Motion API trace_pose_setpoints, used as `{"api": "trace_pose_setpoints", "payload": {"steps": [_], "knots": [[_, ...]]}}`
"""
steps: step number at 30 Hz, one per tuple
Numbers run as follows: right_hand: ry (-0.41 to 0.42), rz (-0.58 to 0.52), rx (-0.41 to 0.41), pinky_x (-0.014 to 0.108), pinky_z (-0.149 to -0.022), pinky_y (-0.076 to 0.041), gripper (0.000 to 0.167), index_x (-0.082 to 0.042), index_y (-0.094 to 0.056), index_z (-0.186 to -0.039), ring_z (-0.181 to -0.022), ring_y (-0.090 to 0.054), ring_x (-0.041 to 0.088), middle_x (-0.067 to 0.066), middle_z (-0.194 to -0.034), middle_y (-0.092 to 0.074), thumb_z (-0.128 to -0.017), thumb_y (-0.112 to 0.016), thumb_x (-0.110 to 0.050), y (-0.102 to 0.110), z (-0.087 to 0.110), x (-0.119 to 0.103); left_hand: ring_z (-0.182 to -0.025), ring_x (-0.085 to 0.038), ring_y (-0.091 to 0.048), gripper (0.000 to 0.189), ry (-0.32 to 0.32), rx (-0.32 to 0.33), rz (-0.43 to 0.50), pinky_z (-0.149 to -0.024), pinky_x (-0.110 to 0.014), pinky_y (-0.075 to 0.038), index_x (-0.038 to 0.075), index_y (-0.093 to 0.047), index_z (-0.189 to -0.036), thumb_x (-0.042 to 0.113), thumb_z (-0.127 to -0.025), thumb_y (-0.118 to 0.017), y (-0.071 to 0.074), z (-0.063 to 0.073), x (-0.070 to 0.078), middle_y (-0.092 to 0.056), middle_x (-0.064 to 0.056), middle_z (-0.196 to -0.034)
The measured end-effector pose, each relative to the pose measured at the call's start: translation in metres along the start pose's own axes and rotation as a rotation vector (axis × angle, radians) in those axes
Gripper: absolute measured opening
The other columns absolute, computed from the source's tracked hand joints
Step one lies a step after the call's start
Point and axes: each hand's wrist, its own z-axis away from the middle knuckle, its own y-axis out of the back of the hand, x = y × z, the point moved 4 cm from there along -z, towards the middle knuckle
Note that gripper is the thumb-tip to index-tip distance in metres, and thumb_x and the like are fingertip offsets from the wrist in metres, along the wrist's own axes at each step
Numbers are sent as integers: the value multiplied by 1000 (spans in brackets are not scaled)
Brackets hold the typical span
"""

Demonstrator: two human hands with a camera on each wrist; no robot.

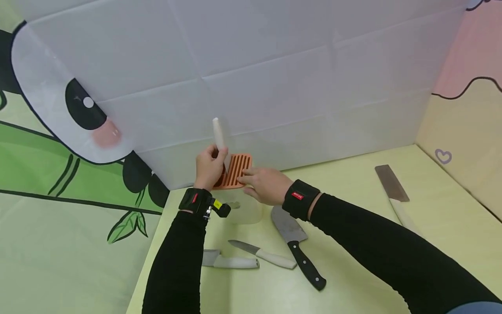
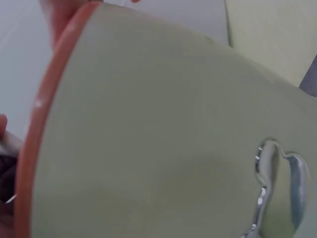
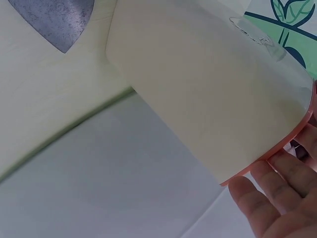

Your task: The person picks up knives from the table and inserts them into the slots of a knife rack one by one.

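A translucent knife holder [image 1: 247, 211] with an orange slotted top [image 1: 241, 168] stands at the back of the table. With its thumb and fingers, my left hand [image 1: 208, 169] pinches a white-handled knife [image 1: 218, 131] upright over the left part of that top. The blade points down at the slots; how deep its tip sits is hidden. My right hand [image 1: 268, 185] rests its extended fingers on the right side of the top. In the right wrist view, those fingertips [image 3: 242, 188] touch the orange rim. The holder's pale wall [image 2: 148, 119] fills most of the left wrist view.
In front of the holder lie a small white-handled knife [image 1: 274, 258], a black-handled cleaver [image 1: 306, 266] and another white-handled knife [image 1: 237, 262], partly behind the left sleeve. A rectangular-bladed cleaver [image 1: 392, 183] lies at right, its handle partly behind the right sleeve. A sheet-covered wall [image 1: 274, 96] rises behind.
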Motion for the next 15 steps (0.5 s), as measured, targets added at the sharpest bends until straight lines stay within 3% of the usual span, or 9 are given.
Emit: {"api": "trace_pose_setpoints", "payload": {"steps": [5,10,15], "knots": [[19,6,-20,40,-106,-39,41,-6,-58,-136,-130,-48,30,18,-141,-51,-101,-55,-28,1,-1,-2,-60,-22,-52,28,16,10,37,-49,-27,-45,4,-63,-97,31,-98,-58,0,4,-5,-58,-12,-81],[35,39,-52,40,-107,-37,44,-6,-56,-138,-132,-46,30,18,-142,-50,-101,-55,-29,4,0,-2,-65,-21,-53,28,-18,10,-45,-52,-28,-44,3,-63,-89,30,-96,-60,-3,3,-4,-60,-11,-79],[27,15,-81,41,-108,-36,45,-7,-54,-139,-133,-44,31,18,-144,-47,-101,-56,-29,7,0,-2,-66,-21,-54,28,-13,4,-93,-52,-29,-44,4,-65,-87,31,-95,-62,-4,2,-7,-62,-9,-78]]}}
